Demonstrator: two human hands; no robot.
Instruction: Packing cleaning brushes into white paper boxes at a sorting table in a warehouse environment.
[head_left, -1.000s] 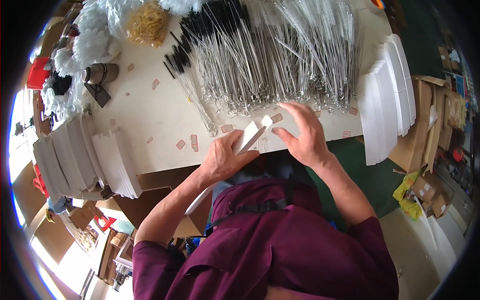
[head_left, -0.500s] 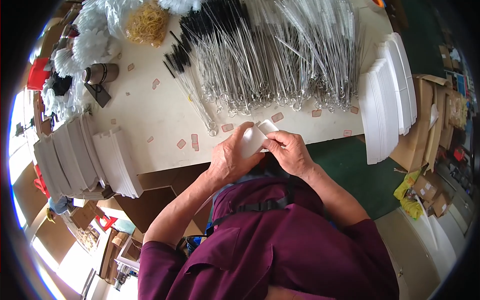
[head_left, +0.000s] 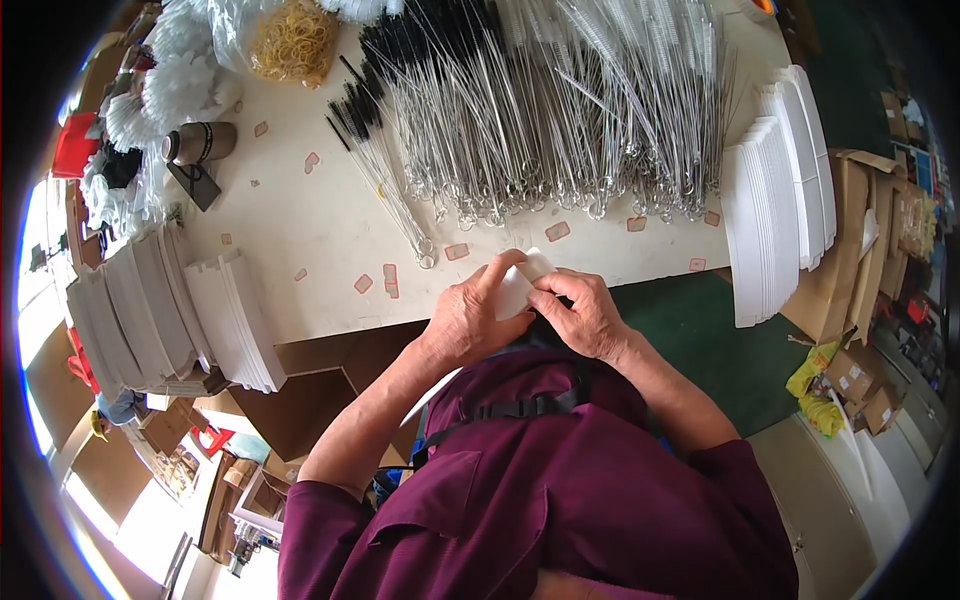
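Both hands meet over the table's front edge, closed around a small white folded cardboard piece. My left hand grips its left side between fingers and thumb. On the other side, my right hand pinches the piece near a raised end flap. Much of the piece is hidden by the fingers, so its full shape does not show. Beyond the hands lies a small bundle of thin wire brushes with black bristles and looped ends. Behind it spreads a big pile of wire brushes, black-bristled at left, clear-bristled at right.
Flat white cardboard stacks stand on the table at left and right. A metal flask, a bag of yellow rubber bands and clear plastic bags lie back left. Brown cartons stand off the right side.
The white cardboard piece has tilted and been drawn slightly nearer between my hands. My fingers have closed further over it, and the hands sit a little closer together.
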